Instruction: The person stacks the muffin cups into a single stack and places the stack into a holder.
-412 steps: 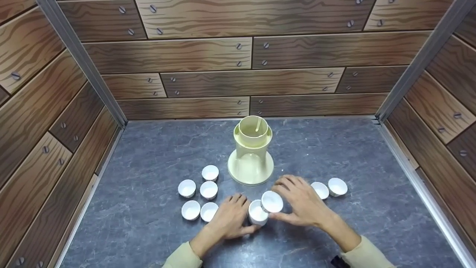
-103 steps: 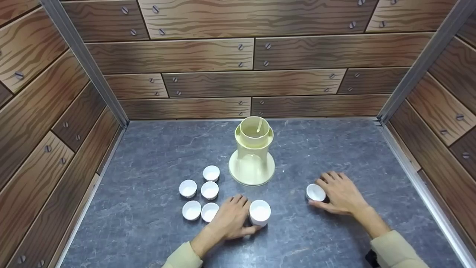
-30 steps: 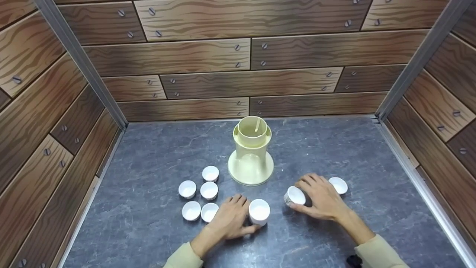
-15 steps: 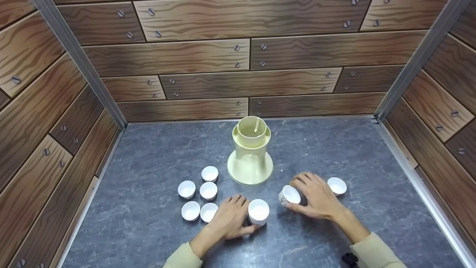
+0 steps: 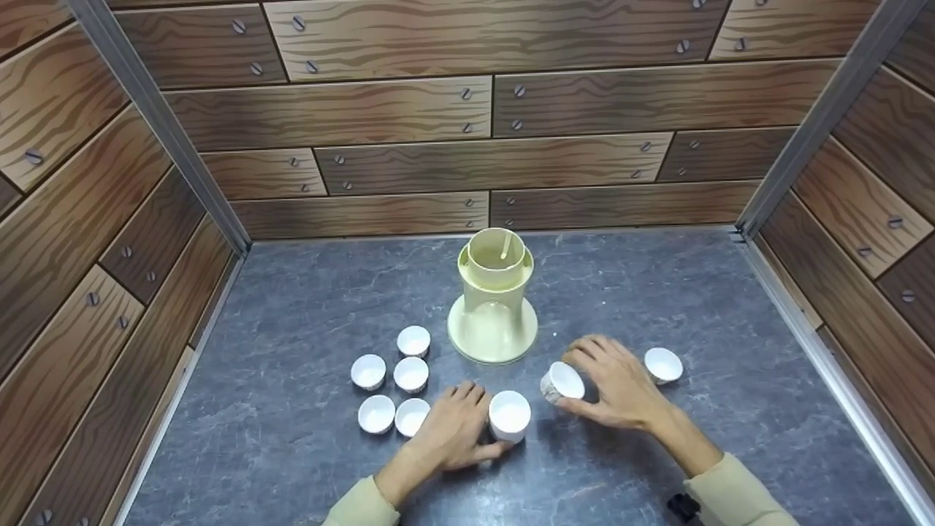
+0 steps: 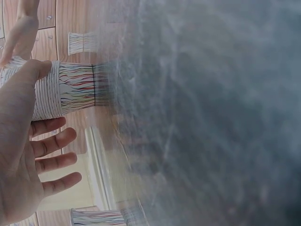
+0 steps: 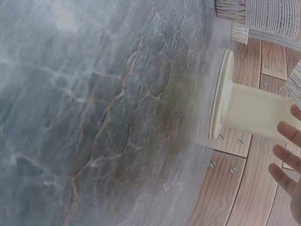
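Note:
My left hand (image 5: pixel 456 431) grips a stack of small white paper cups (image 5: pixel 509 416), which stands upright on the table. In the left wrist view, its thumb lies along the many rims of the stack (image 6: pixel 77 89), and the lowest cup shows coloured wavy lines. To the right of the stack, my right hand (image 5: pixel 617 387) holds a single cup (image 5: pixel 562 383) of the same kind between thumb and fingers, mouth up and tilted. Only the edge of this held cup (image 7: pixel 295 82) shows in the right wrist view, above the fingers (image 7: pixel 284 157).
Several cups stand left of my left hand, among them a front-left cup (image 5: pixel 376 414). One more cup (image 5: pixel 663 365) stands beyond my right hand. Behind the hands rises a pale yellow cylinder on a round base (image 5: pixel 493 329). Wood-patterned walls (image 5: pixel 402 164) enclose the grey table (image 5: pixel 307 292).
At first my right hand held another cup at the stack. Later it gripped the nearer of two cups on the right and carried it left toward the stack. My left hand has stayed put.

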### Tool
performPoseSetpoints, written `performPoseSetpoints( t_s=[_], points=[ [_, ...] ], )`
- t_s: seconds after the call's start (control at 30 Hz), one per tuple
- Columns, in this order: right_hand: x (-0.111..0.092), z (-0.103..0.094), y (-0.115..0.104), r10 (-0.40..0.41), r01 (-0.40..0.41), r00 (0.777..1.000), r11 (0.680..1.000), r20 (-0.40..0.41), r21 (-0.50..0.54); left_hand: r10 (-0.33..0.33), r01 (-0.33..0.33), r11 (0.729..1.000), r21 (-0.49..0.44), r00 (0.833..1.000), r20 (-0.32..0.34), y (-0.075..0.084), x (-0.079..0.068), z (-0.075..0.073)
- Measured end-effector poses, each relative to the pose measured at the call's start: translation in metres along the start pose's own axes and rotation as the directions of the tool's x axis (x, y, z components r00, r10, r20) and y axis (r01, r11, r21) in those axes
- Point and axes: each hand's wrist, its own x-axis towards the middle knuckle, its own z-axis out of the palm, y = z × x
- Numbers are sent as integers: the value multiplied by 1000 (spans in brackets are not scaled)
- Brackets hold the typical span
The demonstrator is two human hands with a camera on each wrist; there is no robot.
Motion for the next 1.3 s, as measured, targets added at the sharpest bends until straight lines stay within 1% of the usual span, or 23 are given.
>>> performPoseSetpoints(
  t_s=[0.13,0.33,0.6,0.9,1.1,1.3],
  points=[
    [1,0,-3,-16,16,1000,1000,-10,8,0,0,1000,9,1000,9,0,0,0],
    [5,-2,-9,-14,14,1000,1000,-10,16,2,-2,1000,0,1000,5,0,0,-2],
    [10,-4,-16,-26,27,1000,999,-15,23,13,-13,999,33,1000,-1,0,0,-1],
    [16,-5,-22,-40,41,999,999,-27,34,12,-12,1000,17,1000,-10,0,0,-1],
    [19,-3,-26,-69,71,997,997,-42,41,13,-13,1000,-1,1000,-12,0,1,0],
    [20,-3,-29,-77,80,995,995,-58,53,17,-17,1000,5,1000,-15,0,0,0]
  ],
)
